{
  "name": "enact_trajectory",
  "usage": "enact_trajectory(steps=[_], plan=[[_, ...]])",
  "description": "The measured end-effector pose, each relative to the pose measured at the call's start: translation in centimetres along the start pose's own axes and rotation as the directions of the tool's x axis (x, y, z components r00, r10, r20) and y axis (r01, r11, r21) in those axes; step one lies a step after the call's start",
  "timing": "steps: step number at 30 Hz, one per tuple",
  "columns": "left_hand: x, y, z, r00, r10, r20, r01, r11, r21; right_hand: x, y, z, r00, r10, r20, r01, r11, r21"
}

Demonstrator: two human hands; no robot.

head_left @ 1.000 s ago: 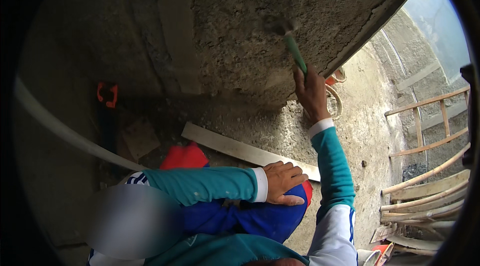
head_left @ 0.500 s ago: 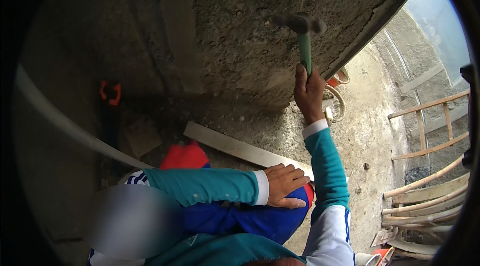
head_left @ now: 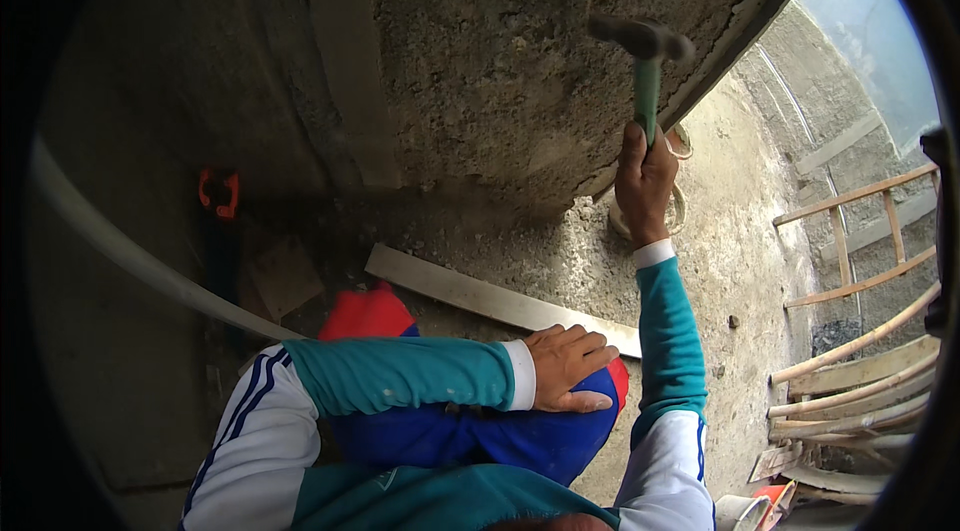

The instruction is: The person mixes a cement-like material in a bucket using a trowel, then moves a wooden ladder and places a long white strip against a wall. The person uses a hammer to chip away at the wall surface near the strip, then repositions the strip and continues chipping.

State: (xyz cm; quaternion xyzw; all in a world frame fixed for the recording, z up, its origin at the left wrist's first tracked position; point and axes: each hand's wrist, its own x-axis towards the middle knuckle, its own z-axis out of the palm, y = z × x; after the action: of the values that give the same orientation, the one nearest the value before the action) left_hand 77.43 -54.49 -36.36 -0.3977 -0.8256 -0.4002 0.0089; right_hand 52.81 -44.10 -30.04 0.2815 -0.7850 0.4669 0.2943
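Note:
My right hand (head_left: 646, 186) is wrapped round the green handle of a hammer (head_left: 648, 96). The hammer's dark metal head, a little blurred, is in front of the rough, pitted wall (head_left: 480, 91). Whether it touches the surface I cannot tell. My left hand (head_left: 568, 371) lies flat over my bent knee (head_left: 560, 436), in blue trousers with red at the knee, and holds nothing. Just beyond the knees, a long pale flat bar (head_left: 490, 299) rests on the ground, its right end close to my right forearm.
A tool with an orange handle (head_left: 219, 193) is at the left, near a square board (head_left: 285, 276). A pale pipe-like strip (head_left: 130, 251) curves across the left side. On the right are a wooden ladder (head_left: 845, 241), several poles (head_left: 850, 411) and a bucket (head_left: 738, 511).
My right hand and the hammer have shifted to the right, and the hammer head is farther from its earlier spot on the wall. The left hand stays on the knee.

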Motion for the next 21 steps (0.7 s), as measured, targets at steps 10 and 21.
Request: enact_trajectory(steps=[10, 21], plan=[[0.1, 0.2, 0.4, 1.000, 0.002, -0.021, -0.002, 1.000, 0.004, -0.3, -0.6, -0.2, 0.997, 0.074, 0.022, -0.074, 0.997, -0.007], [0.4, 0.2, 0.2, 0.999, 0.019, 0.027, -0.019, 1.000, -0.011, -1.0, -1.4, 0.3, 0.985, 0.101, 0.136, -0.080, 0.985, -0.152]])
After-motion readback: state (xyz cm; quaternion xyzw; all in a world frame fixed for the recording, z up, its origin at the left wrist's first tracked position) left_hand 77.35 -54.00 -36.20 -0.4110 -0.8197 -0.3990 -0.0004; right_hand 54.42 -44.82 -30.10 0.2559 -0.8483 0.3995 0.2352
